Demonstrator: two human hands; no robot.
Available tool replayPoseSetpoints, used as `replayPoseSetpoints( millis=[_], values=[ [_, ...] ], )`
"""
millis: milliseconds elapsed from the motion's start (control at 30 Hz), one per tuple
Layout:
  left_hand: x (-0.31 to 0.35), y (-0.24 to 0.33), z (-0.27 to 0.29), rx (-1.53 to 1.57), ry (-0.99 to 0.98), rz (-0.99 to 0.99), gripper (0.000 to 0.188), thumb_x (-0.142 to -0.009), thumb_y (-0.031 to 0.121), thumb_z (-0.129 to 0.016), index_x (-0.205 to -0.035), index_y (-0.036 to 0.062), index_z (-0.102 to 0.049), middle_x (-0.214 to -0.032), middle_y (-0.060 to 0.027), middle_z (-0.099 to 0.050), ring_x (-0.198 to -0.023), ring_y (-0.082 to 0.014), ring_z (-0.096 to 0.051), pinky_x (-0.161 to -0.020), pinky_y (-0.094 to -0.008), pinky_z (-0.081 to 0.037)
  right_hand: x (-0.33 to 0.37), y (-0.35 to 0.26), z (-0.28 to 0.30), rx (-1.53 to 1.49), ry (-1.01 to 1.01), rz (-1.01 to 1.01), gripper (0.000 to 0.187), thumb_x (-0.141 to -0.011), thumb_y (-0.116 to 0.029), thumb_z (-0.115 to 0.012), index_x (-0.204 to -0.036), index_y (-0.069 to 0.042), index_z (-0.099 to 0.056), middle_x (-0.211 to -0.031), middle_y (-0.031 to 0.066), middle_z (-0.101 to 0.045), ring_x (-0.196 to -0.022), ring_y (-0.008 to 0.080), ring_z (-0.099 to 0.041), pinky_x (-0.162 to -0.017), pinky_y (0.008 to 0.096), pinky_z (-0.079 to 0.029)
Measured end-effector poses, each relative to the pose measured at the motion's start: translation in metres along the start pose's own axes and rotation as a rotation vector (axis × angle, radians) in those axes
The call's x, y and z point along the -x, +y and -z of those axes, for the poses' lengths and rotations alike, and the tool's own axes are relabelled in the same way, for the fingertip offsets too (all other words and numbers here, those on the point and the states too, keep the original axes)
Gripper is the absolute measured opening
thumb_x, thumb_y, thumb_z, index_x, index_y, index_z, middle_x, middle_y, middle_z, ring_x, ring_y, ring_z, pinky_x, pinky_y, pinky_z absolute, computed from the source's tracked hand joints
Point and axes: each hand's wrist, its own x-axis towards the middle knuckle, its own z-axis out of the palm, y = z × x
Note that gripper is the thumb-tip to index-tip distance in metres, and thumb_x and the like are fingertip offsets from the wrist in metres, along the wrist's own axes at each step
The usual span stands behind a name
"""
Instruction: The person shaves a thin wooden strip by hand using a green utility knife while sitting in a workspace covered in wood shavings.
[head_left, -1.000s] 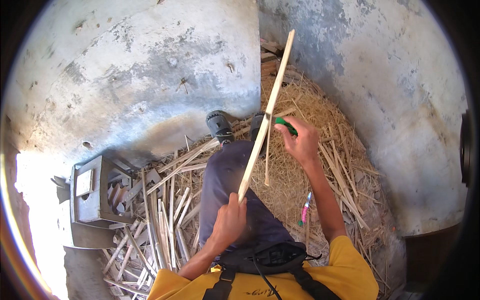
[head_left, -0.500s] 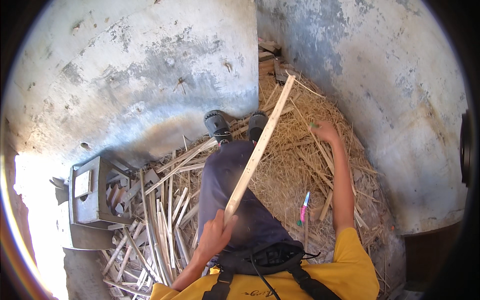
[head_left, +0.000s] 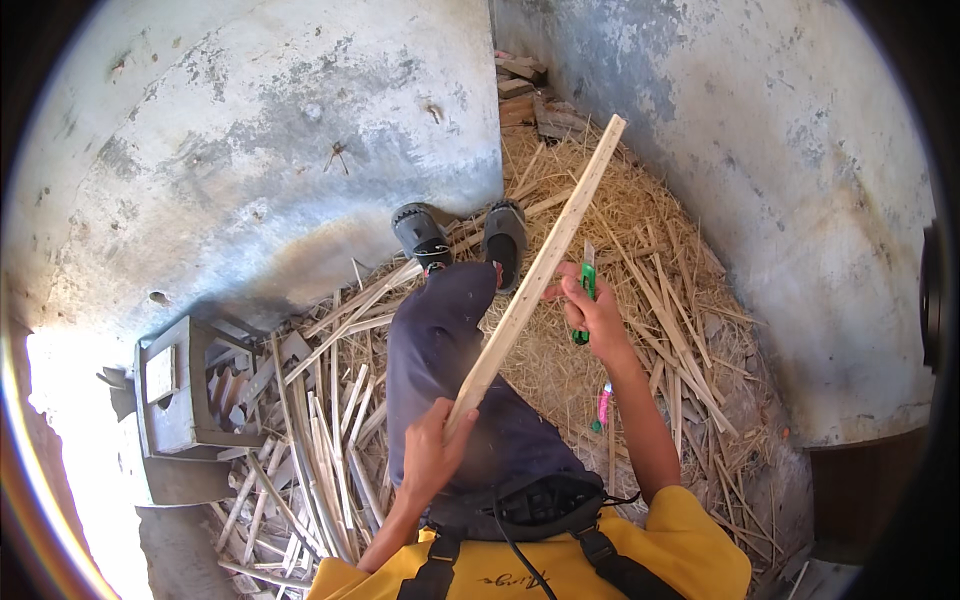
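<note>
A long pale wooden strip slants up and to the right across my lap, dotted with small dark marks along its face. My left hand is wrapped round its lower end. Beside the strip's middle, my right hand grips a green utility knife, its blade out and pointing away from me. Some of that hand's fingers reach to the strip's edge, and whether they touch it I cannot tell. A second knife with a pink handle lies on the ground, partly beside my right forearm.
Thin shavings cover the ground ahead and to the right. At the left lie many loose wooden strips next to a grey box-like frame. Worn walls meet in a far corner near my shoes.
My right hand has swung from the shavings on the right in to the strip, bringing the green utility knife. The strip's far end has shifted up and right; my left hand keeps its grip.
</note>
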Motion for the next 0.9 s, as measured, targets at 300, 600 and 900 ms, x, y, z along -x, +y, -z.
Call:
replayPoseSetpoints(
  millis=[300,600,900],
  values=[
    [-0.01,0.013,0.007,0.036,-0.042,-0.005,0.03,-0.102,0.026,-0.073,-0.101,-0.0001,-0.059,-0.074,-0.0264,-0.065,-0.073,-0.0509,-0.065,-0.063,-0.0525,-0.048,-0.009,-0.024,-0.03,-0.014,0.121,0.109,0.043,-0.098,-0.023,-0.078,-0.132,0.001,-0.067,-0.08,0.0029,-0.071,-0.048,0.0019,-0.035,-0.046,0.0239,-0.025],
    [-0.015,0.025,0.014,0.171,-0.056,0.078,0.028,-0.104,0.026,-0.07,-0.101,-0.0003,-0.061,-0.071,-0.012,-0.059,-0.065,-0.0193,-0.054,-0.061,-0.0369,-0.044,0.02,-0.035,-0.034,0.314,-0.046,0.346,0.027,-0.102,-0.025,-0.072,-0.12,-0.004,-0.07,-0.085,0.0025,-0.072,-0.064,0.0093,-0.059,-0.056,0.0305,-0.044],
    [-0.021,0.036,0.018,0.265,-0.142,0.084,0.033,-0.108,0.028,-0.065,-0.102,-0.0015,-0.051,-0.074,-0.0218,-0.059,-0.065,-0.0276,-0.052,-0.063,-0.0423,-0.045,0.069,-0.029,-0.061,0.877,-0.255,0.762,0.033,-0.098,-0.036,-0.076,-0.109,-0.004,-0.073,-0.087,0.0106,-0.073,-0.071,0.0285,-0.072,-0.061,0.0372,-0.055]
  ],
)
